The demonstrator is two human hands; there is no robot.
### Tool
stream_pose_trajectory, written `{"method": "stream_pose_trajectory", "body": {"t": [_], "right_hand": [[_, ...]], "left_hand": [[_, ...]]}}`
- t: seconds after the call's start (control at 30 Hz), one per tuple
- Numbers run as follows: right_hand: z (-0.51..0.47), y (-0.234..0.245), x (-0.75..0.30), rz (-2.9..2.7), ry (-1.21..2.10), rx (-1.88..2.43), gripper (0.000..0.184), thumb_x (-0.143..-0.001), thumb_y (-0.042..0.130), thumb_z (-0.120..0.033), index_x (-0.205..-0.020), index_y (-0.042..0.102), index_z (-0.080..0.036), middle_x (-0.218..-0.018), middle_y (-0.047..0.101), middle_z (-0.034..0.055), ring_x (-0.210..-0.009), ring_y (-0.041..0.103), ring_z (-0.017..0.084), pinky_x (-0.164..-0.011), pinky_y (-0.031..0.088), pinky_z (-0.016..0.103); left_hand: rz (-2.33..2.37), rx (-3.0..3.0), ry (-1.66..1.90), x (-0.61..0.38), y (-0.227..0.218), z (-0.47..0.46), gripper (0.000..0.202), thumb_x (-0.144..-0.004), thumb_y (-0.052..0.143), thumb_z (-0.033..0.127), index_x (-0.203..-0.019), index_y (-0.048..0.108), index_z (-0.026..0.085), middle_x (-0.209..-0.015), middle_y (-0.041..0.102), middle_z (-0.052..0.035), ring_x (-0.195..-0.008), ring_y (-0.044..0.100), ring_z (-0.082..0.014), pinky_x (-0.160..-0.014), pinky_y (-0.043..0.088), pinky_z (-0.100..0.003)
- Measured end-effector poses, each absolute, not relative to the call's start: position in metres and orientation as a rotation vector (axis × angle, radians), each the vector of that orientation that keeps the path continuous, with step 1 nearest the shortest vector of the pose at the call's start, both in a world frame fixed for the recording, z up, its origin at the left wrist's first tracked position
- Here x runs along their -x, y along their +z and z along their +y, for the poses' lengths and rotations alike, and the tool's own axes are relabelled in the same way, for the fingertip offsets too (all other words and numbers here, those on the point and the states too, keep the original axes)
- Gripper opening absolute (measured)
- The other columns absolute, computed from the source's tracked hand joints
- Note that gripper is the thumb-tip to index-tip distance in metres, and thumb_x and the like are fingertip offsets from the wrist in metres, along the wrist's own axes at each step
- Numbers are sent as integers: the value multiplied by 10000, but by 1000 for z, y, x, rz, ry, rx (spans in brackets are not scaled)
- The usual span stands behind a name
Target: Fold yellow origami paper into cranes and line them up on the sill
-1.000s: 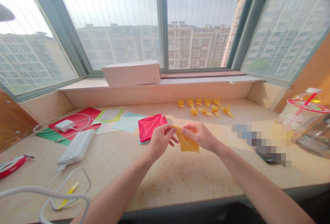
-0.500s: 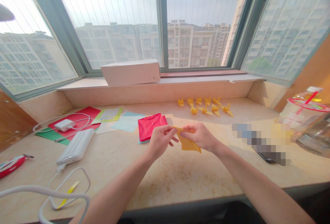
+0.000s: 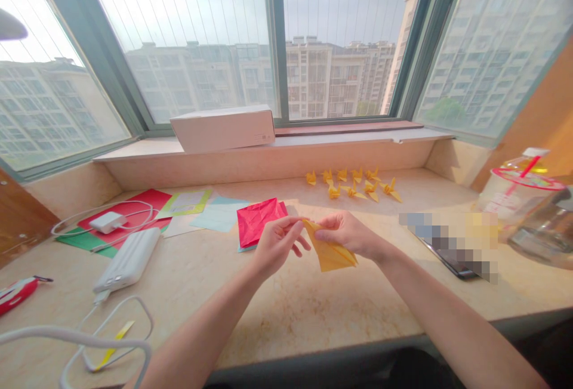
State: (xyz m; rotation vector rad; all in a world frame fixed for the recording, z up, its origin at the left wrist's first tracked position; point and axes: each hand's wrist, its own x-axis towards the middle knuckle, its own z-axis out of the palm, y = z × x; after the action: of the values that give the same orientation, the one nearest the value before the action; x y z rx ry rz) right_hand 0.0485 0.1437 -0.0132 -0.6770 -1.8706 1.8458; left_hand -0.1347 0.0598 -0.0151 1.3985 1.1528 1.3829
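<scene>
A folded piece of orange paper point(image 3: 331, 253) hangs in the air over the stone counter point(image 3: 290, 305), held by both hands. My left hand point(image 3: 277, 244) pinches its upper left tip with thumb and forefinger. My right hand point(image 3: 351, 235) is closed on the upper right part, and the long pointed flap slants down to the right below it. Just behind my left hand lies a crumpled red paper sheet point(image 3: 257, 221). Several small orange paper cranes point(image 3: 353, 183) stand in a group farther back.
At the left lie coloured sheets point(image 3: 134, 210), a white charger with cable point(image 3: 107, 222) and a white power bank point(image 3: 128, 261). A white box point(image 3: 222, 128) rests on the window ledge. A phone point(image 3: 443, 255) and a plastic container with a red rim point(image 3: 521, 195) sit at the right.
The folded orange paper has tilted, its long flap now reaching lower and farther right. Both hands keep their pinch and have hardly shifted.
</scene>
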Motion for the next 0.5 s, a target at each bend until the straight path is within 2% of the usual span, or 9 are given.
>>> {"method": "stream_pose_trajectory", "body": {"t": [0.17, 0.5], "right_hand": [[144, -14, -49, -1880, 1870, 673, 434, -688, 783, -515, -833, 737, -108, -698, 684, 27, -542, 548, 106, -528, 386, 227], [143, -14, -47, -1873, 1851, 675, 416, -678, 794, -496, -816, 730, -109, -677, 674, 20, -537, 542, 98, -516, 383, 215]], "left_hand": [[1169, -1403, 1371, 134, -16, 61, 339, -867, 607, 423, -950, 689, 104, -685, 672, -46, -545, 678, -149, -424, 500, -195], [1257, -1389, 1423, 133, -21, 64, 307, -832, 625, 417, -858, 659, 112, -626, 641, -20, -489, 661, -142, -368, 461, -176]]}}
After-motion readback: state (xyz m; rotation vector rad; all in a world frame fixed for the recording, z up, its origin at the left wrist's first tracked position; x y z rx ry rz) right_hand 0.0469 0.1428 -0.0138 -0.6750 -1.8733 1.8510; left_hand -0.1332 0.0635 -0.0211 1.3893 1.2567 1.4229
